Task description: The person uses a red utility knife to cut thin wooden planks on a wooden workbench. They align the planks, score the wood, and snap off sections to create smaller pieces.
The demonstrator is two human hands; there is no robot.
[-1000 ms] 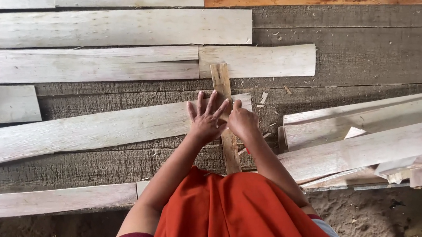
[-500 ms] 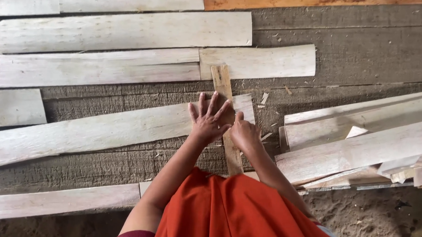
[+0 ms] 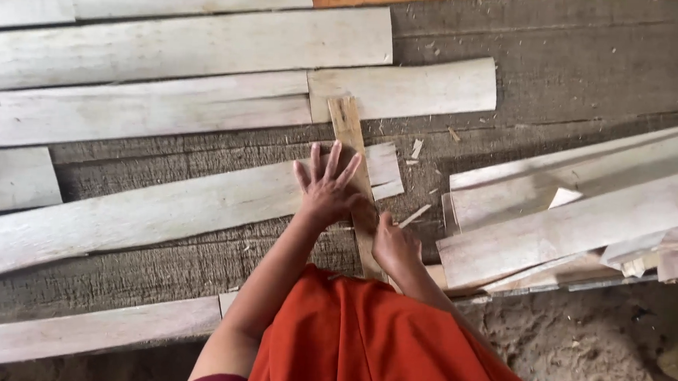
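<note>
My left hand (image 3: 326,188) lies flat with fingers spread on the right end of a long pale plank (image 3: 160,208) that runs leftward across a grey wooden platform (image 3: 577,71). A narrow brown wooden strip (image 3: 348,133) lies across that plank, running from the far side toward me. My right hand (image 3: 394,244) is closed around the near part of this strip, just right of my left hand. An orange cloth (image 3: 369,347) over my lap hides the strip's near end.
Several pale planks lie side by side at the far left (image 3: 184,47). A shorter plank (image 3: 414,86) sits beyond the strip. A loose pile of planks (image 3: 586,203) lies at the right. Wood chips (image 3: 417,148) are scattered nearby. Sandy ground (image 3: 578,342) lies below the platform edge.
My right hand has slid back toward me along the narrow strip, away from my left hand. My left hand stays pressed on the long plank.
</note>
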